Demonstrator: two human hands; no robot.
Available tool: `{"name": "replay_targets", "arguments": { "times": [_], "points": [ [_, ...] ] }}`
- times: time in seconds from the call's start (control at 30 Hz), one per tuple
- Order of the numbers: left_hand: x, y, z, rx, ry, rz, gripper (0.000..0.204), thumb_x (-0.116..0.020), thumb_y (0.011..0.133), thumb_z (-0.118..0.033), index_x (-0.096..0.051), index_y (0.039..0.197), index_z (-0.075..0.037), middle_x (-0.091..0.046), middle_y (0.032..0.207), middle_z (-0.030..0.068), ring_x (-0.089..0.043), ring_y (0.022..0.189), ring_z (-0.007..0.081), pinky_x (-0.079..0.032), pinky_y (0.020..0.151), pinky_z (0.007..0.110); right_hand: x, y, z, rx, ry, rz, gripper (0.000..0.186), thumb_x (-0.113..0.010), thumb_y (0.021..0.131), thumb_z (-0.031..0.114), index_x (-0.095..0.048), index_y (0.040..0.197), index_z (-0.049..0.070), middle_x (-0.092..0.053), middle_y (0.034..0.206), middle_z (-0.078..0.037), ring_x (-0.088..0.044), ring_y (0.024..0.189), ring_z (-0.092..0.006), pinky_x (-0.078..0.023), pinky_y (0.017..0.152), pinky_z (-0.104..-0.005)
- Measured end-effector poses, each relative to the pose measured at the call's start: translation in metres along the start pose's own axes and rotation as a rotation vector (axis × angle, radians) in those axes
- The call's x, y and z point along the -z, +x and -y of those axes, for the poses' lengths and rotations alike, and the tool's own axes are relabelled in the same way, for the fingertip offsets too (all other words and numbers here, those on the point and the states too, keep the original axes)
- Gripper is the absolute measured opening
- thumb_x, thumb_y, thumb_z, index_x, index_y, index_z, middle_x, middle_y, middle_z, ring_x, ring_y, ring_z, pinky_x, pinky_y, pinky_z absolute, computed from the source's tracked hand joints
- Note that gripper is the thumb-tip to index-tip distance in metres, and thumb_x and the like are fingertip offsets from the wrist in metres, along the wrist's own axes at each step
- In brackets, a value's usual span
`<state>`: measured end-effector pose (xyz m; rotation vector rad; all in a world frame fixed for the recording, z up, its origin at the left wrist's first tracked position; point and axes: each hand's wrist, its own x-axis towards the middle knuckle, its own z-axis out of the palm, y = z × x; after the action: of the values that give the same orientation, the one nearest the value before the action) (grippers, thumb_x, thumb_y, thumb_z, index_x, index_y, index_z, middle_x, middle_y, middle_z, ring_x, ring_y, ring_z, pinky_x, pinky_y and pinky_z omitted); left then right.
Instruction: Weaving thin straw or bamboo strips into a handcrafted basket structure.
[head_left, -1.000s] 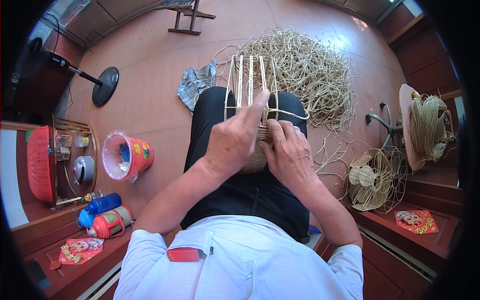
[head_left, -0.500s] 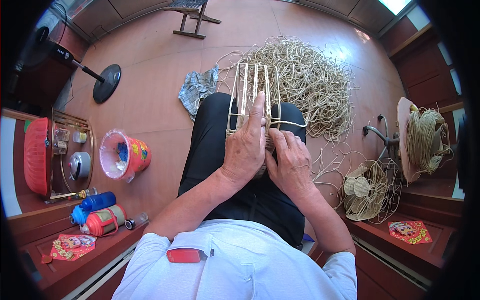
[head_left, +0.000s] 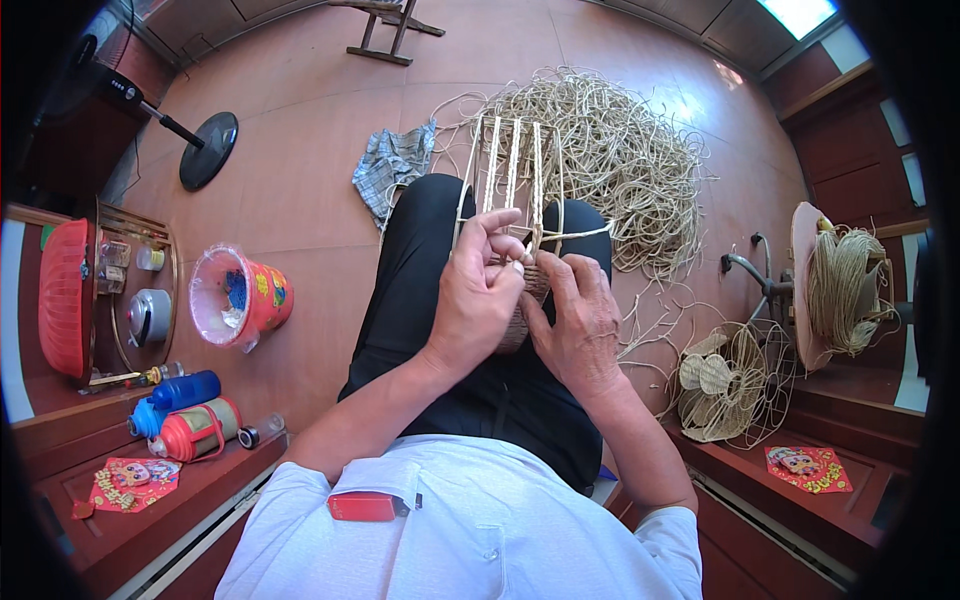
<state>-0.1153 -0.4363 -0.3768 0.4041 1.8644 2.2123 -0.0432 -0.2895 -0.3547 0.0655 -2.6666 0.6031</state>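
On my lap rests a narrow frame with pale plaited strips (head_left: pixel 514 165) running lengthwise; its near part is a closely woven straw-coloured body (head_left: pixel 514 336). My left hand (head_left: pixel 478 300) pinches a pale cord between thumb and fingertips at the edge of the weave. Against the right side of the woven part, my right hand (head_left: pixel 582 322) grips with thumb and bent fingers. A loose cord strand (head_left: pixel 585 234) runs from the work to the right across my knee. My hands partly hide the weave.
A heap of loose cord (head_left: pixel 620 170) lies on the floor beyond my knees, beside a checked cloth (head_left: pixel 392 170). Rightward are a cord-wound stand (head_left: pixel 850 290) and a fan-like wire cage (head_left: pixel 725 390). Leftward are a pink bucket (head_left: pixel 268 298), bottles (head_left: pixel 190 390) and a fan base (head_left: pixel 208 152).
My left hand has drawn back slightly and its extended index finger has curled into a pinch on the cord. My right hand stays at the weave's right side.
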Motion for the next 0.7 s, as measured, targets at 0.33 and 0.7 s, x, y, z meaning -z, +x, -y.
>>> {"name": "replay_targets", "arguments": {
  "times": [0.33, 0.7],
  "points": [
    [0.098, 0.025, -0.044, 0.247, -0.269, -0.033, 0.045, -0.066, 0.104, -0.015, -0.056, 0.146, -0.002, -0.063, 0.088, -0.0016, -0.044, 0.058, 0.0004, -0.039, 0.048, 0.017, -0.013, 0.002, 0.011, 0.151, -0.021, -0.034, 0.058, -0.077, 0.092, 0.01, -0.064, 0.148, 0.006, -0.063, 0.132, -0.01, -0.063, 0.107, -0.028, -0.051, 0.091, -0.0408],
    [0.07, 0.132, -0.138, -0.09, 0.068, -0.005, 0.034, -0.068, 0.107, -0.019, -0.065, 0.137, -0.003, -0.074, 0.099, 0.0037, -0.069, 0.084, 0.0083, -0.059, 0.077, 0.026, -0.012, 0.003, 0.043, 0.083, -0.234, 0.226, 0.081, -0.079, 0.091, 0.023, -0.048, 0.163, 0.002, -0.055, 0.149, -0.017, -0.062, 0.118, -0.032, -0.049, 0.097, -0.0418]
  ]
}}
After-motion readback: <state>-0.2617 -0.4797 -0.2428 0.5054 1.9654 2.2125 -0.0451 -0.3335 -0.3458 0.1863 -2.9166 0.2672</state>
